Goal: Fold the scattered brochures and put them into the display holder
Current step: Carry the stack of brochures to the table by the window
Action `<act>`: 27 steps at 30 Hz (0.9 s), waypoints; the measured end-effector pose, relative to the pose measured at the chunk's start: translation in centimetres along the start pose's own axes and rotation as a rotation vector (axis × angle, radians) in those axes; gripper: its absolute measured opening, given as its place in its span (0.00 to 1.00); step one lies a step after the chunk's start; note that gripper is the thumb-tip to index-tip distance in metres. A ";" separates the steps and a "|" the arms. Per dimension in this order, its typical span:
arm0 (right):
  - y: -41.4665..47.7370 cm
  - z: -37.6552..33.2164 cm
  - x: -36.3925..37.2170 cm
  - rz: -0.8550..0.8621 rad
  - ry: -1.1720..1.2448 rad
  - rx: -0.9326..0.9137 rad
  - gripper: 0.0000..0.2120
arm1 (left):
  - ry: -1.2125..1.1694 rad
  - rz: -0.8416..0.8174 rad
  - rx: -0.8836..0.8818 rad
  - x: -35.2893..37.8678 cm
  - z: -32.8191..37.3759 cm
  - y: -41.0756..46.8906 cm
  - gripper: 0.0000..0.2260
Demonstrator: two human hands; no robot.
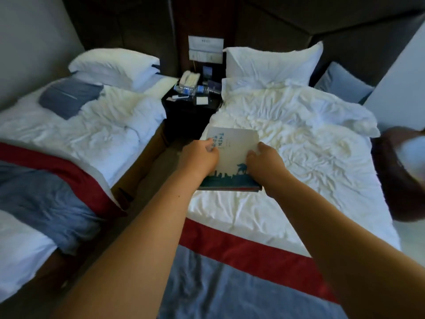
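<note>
A stack of folded brochures (pixel 232 155), cream with blue writing and a blue skyline along the near edge, lies on the left side of the right-hand bed (pixel 310 157). My left hand (pixel 200 157) grips its left edge, with fingers over the blue writing. On the right edge sits my right hand (pixel 264 162), fingers curled onto the top sheet. A clear display holder (pixel 212 85) with a dark card in it stands on the nightstand (pixel 190 104) beyond the stack.
A second bed (pixel 69 125) with a blue cushion lies at the left, across a narrow aisle. The nightstand carries a white phone (pixel 189 79), water bottles (pixel 186 89) and small papers. A brown chair (pixel 400 171) stands at the right edge. White pillows (pixel 273 63) lean on the dark headboard.
</note>
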State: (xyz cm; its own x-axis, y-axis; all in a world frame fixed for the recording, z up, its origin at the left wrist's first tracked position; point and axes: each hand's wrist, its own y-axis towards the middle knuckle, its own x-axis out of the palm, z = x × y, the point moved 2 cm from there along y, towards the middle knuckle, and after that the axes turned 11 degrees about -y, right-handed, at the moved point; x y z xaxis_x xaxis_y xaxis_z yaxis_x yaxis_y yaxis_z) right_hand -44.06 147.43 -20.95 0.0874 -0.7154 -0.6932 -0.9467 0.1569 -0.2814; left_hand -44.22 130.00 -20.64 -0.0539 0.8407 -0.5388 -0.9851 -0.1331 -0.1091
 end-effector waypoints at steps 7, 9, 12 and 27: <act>-5.0 -2.0 -12.6 0.080 0.188 -0.069 0.23 | 0.015 0.022 0.137 -1.2 13.1 -3.3 0.20; -6.0 -1.2 -16.7 0.125 0.197 -0.072 0.24 | -0.001 0.043 0.174 0.4 17.1 -4.4 0.19; -7.9 1.3 -23.1 0.196 0.197 -0.054 0.16 | -0.036 0.013 0.224 4.2 22.5 -6.7 0.17; -37.1 28.4 -43.6 0.945 0.294 0.500 0.13 | -0.146 -0.847 0.766 31.2 42.9 -33.2 0.18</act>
State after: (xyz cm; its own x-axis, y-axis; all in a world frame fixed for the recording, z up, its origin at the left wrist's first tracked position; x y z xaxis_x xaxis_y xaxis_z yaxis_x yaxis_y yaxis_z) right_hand -3.94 192.08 0.87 -0.7436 -0.2858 -0.6045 -0.3557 0.9346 -0.0044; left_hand -20.22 183.22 2.02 0.7033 0.5680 -0.4275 -0.5528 0.8150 0.1736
